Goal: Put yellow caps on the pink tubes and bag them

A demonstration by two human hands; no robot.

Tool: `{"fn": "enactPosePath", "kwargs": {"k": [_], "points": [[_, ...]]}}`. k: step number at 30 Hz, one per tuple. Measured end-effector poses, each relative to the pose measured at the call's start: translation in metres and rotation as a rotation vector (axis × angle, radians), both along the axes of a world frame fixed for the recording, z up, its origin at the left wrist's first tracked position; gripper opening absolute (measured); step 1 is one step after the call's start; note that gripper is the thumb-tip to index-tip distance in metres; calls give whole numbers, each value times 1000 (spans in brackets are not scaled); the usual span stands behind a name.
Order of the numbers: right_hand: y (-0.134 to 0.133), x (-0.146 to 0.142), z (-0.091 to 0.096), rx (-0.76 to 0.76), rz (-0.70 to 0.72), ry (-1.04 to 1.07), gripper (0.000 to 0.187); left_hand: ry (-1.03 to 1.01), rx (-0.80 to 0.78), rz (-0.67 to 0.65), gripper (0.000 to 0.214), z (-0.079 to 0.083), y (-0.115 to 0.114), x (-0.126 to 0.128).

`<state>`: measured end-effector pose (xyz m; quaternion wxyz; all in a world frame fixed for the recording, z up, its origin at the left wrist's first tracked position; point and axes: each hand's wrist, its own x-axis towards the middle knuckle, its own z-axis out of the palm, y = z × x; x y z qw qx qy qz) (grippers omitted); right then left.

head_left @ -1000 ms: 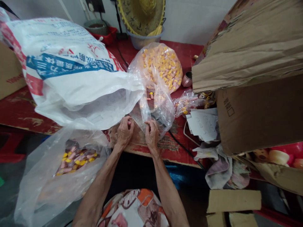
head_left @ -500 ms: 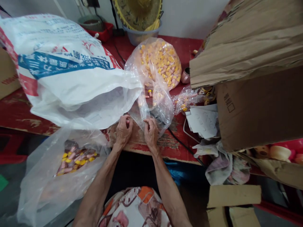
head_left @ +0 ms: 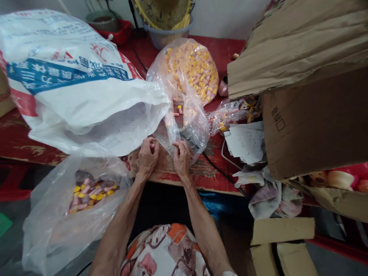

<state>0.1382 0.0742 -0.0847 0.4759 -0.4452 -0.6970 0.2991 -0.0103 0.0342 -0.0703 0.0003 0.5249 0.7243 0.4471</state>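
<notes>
Bulging clear bag (head_left: pixel 192 128), crumpled mouth, yellow-pink pieces (head_left: pixel 197 71) inside.

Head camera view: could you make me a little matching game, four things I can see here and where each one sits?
Things
1. printed white sack
2. clear bag of yellow and pink pieces
3. cardboard box
4. straw hat

Places
a. in a bowl at the back, by the wall
b. far right side
c. lying across the left part of the table
d. middle of the table

Pairs: 1-c, 2-d, 3-b, 4-a
</notes>
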Motion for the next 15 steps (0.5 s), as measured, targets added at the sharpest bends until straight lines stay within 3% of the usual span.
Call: {"fn": "enactPosePath", "kwargs": {"k": [15], "points": [[0,-1,-2,-12,0,-5,30,3,-30,20,7,4,0,2]]}}
